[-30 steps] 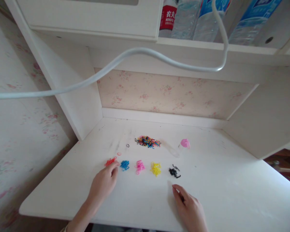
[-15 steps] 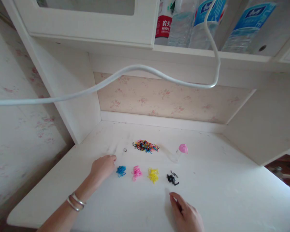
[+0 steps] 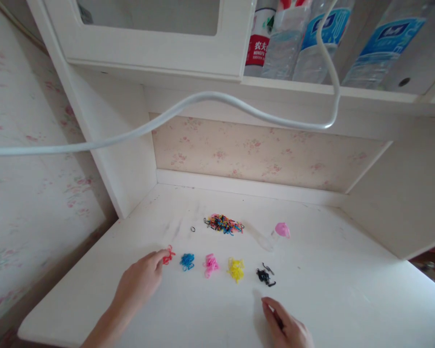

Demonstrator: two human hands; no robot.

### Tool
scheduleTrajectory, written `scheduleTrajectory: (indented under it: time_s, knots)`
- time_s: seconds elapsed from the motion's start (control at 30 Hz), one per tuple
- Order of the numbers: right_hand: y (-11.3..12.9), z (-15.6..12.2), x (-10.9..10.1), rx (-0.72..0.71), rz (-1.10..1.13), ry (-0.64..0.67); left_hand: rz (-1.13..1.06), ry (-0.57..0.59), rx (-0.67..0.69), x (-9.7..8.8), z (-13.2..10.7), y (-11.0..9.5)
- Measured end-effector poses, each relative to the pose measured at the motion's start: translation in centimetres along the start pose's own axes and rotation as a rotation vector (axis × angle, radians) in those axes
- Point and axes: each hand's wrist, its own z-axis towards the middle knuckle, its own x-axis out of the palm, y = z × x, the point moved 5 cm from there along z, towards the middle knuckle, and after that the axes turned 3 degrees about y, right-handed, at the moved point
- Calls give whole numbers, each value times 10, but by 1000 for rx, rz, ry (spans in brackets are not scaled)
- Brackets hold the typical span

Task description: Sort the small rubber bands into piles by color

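Observation:
My left hand [image 3: 143, 276] is at the left of a row of small rubber-band piles, fingers drawn together at the edge of the red rubber bands [image 3: 169, 254]. Whether a band is between its fingertips is hidden. To the right lie blue [image 3: 187, 261], pink [image 3: 210, 265], yellow [image 3: 236, 269] and black rubber bands [image 3: 264, 276]. My right hand [image 3: 288, 325] rests below the black pile with thumb and fingers curled together, and nothing shows in it. Behind the row is a mixed heap of colored rubber bands [image 3: 224, 224], with one loose black band [image 3: 193, 229] beside it.
A clear container [image 3: 266, 241] with a pink cap [image 3: 282, 230] lies on the white desk [image 3: 203, 314]. A white cable [image 3: 210, 96] crosses in front of the view. Overhead, a shelf [image 3: 311, 89] holds several plastic bottles [image 3: 284, 48]. Side panels enclose the desk's back.
My left hand has drawn back to the left and toward me, uncovering the red rubber bands. My right hand keeps its place by the black pile. The view has shifted slightly.

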Motion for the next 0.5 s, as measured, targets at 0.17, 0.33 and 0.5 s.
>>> scheduleTrajectory:
  time_s: [0.17, 0.33, 0.5]
  knots:
    - [30, 2, -5, -51, 31, -15, -241, -137, 46, 28, -40, 17]
    - [129, 20, 2, -316, -79, 105, -331, -263, 98, 50, -63, 24]
    - [203, 76, 42, -348, -438, 207, -425, -302, 82, 43, -62, 26]
